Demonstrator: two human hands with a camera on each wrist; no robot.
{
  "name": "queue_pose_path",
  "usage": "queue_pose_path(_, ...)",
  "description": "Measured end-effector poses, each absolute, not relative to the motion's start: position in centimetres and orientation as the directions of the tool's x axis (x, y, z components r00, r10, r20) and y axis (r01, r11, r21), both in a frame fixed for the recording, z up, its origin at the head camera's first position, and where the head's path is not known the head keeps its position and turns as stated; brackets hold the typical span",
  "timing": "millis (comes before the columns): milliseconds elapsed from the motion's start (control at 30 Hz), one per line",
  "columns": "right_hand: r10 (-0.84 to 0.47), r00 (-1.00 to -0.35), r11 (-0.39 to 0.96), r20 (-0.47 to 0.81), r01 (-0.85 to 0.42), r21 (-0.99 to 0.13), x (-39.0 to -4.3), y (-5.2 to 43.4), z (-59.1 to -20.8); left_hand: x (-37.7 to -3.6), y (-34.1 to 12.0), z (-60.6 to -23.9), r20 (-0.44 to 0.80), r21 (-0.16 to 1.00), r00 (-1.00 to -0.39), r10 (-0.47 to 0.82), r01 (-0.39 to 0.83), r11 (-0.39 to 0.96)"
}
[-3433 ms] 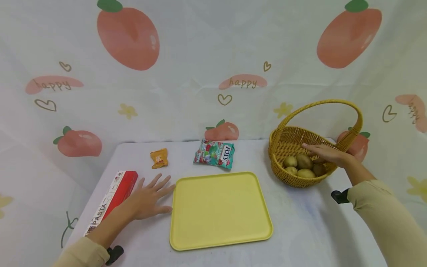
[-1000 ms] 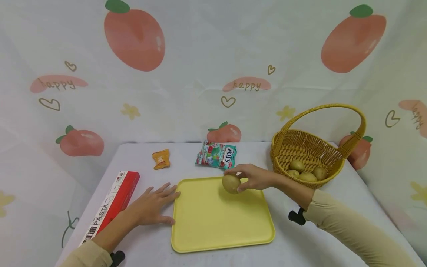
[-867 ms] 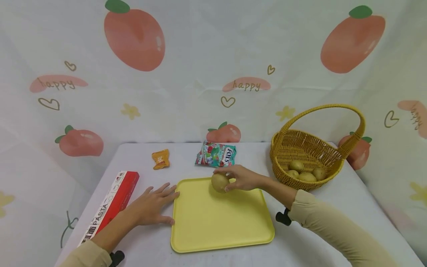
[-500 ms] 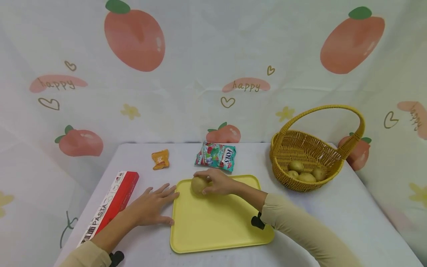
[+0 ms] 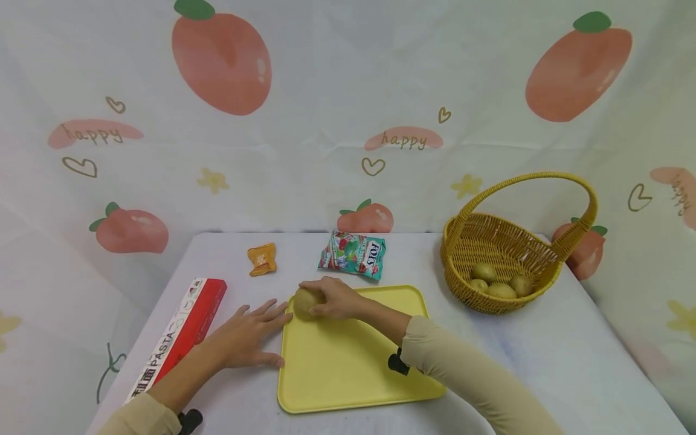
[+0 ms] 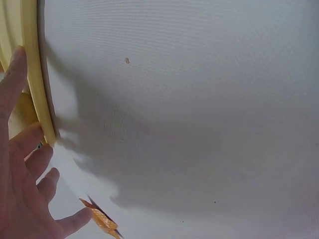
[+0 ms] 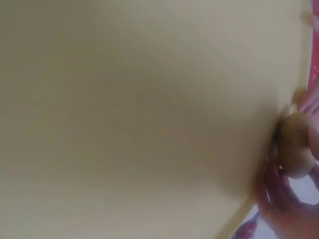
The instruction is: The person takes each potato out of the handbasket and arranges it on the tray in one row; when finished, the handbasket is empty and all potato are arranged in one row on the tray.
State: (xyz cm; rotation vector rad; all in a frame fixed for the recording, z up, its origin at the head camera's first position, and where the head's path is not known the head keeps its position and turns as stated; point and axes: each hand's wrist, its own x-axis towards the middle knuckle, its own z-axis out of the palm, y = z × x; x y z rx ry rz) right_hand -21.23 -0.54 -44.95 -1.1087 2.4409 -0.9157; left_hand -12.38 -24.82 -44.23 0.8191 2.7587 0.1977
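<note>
In the head view my right hand [image 5: 338, 299] grips a brown potato [image 5: 306, 304] at the far left corner of the yellow tray [image 5: 359, 362]. The right wrist view shows the same potato [image 7: 295, 144] between thumb and fingers, close to the tray's rim. My left hand [image 5: 244, 335] lies with spread fingers along the tray's left edge. In the left wrist view the left hand's [image 6: 27, 184] thumb and a finger touch the tray's rim [image 6: 37, 74]. Several more potatoes [image 5: 500, 290] lie in the wicker basket [image 5: 473, 300] at the right.
A red and white pasta box [image 5: 185, 332] lies left of the left forearm. Behind the tray are a small orange packet [image 5: 262, 260] and a green Fox's candy bag [image 5: 353, 255]. A printed cloth [image 5: 304, 109] hangs behind the table.
My right hand has taken a potato out of the basket and carried it left across the tray to its far left corner. The left hand has shifted slightly onto the tray's edge.
</note>
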Motion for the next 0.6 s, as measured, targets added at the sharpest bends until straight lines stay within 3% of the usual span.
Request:
queue_pose_path(433,-0.72,-0.694,0.546,-0.018,-0.55,-0.633,-20.8,-0.4,-45.0,-12.4,-24.8,-43.9,-0.201,0.197,-0.808,0.554,0.52,0.831)
queue_pose_path(600,-0.765,-0.644,0.492,0.006,-0.591,-0.639,-20.5,3.3,-44.3,-12.3,-24.6,-44.0,-0.21,0.204,-0.812,0.545,0.509,0.836)
